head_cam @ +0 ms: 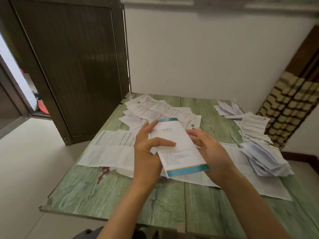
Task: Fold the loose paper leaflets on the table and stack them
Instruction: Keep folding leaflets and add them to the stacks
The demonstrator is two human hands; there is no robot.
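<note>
Hands: left hand [148, 150] pinches one leaflet [179, 147]; right hand [209, 149] blurred, grip unclear; three folded piles [265, 157] nearby.

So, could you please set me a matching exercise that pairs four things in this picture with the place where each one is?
Things:
1. blue-banded leaflet
2. stack of folded leaflets
3. heap of loose leaflets
4. red mark

Places:
A. far middle of the table
B. near left part of the tabletop
C. gripped by the left hand
D. along the table's right edge

Pairs: 1-C, 2-D, 3-A, 4-B
</note>
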